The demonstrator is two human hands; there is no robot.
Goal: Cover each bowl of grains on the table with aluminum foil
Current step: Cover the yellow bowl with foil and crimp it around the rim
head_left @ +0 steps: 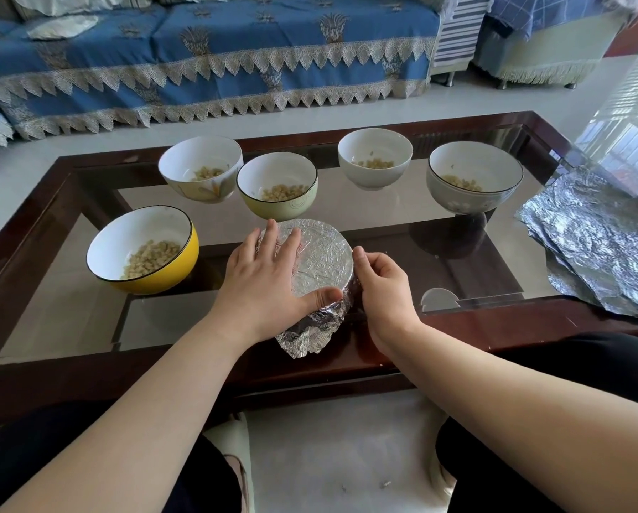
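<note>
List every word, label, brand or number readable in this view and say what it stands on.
None: no readable text anywhere.
The bowls, such as the yellow bowl and the green bowl, carry only painted patterns.
The foil sheets and the sofa cover show no lettering.

no readable text, labels, brands, numbers or signs anywhere in view.
</note>
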